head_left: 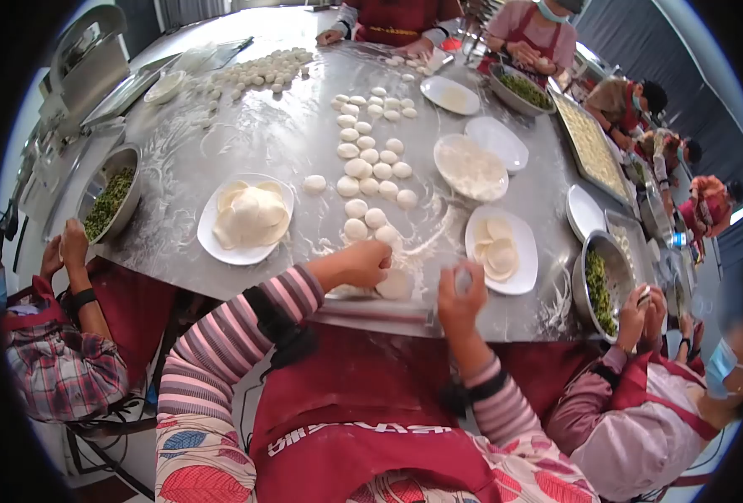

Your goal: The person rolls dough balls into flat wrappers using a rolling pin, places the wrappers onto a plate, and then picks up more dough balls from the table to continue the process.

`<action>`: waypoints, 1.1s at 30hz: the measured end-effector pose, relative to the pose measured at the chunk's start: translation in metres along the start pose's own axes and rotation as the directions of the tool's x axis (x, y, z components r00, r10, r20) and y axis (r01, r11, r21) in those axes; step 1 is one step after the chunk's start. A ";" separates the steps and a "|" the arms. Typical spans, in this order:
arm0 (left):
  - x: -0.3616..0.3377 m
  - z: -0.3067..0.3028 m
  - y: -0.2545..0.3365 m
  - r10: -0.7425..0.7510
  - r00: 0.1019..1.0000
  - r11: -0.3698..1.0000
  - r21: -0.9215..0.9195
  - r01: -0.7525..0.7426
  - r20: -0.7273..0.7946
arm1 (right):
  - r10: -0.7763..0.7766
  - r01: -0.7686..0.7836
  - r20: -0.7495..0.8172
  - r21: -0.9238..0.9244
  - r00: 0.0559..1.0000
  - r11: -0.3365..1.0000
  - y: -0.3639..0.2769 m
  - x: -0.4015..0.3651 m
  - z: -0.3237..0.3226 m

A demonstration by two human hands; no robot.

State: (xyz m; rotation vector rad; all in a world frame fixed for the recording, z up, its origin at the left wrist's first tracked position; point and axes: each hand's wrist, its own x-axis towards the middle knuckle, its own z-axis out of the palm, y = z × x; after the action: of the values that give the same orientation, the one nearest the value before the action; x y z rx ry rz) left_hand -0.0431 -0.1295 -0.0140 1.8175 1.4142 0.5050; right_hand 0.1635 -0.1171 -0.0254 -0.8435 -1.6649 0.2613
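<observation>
Near the table's front edge, my left hand [365,263] is closed, its fingers curled at a flat dough round [395,284] on the metal table. To its right my right hand [462,292] is raised and closed around a small greyish object that is blurred, perhaps the end of a rolling pin. Beyond my hands, several small flattened dough pieces [371,156] lie in loose rows on floury metal. A white plate [208,237] on the left bears a pile of thin wrappers [251,215]; another plate [524,272] on the right holds several wrappers [497,248].
Steel bowls of green filling stand at left [127,204] and right [586,299]. A dish of flour [470,167] lies right of centre. More dough pieces [275,69] are at the back. Co-workers' hands [71,246] are at the left, others [642,313] at the right.
</observation>
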 end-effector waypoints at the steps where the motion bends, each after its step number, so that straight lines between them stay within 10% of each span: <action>1: 0.006 0.000 0.004 -0.008 1.000 0.998 0.055 0.007 0.022 | -0.006 0.009 0.028 -0.131 1.000 0.991 0.008 0.011 0.012; 33: 0.001 -0.003 0.008 -0.048 0.999 0.999 0.024 0.049 -0.017 | -0.062 0.056 -0.043 -0.123 0.997 0.991 -0.006 0.009 0.005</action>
State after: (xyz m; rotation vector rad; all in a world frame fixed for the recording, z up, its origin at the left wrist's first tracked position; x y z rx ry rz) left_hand -0.0398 -0.1280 -0.0055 1.7978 1.4779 0.4800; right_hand 0.1560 -0.1139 -0.0165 -0.8830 -1.6717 0.0996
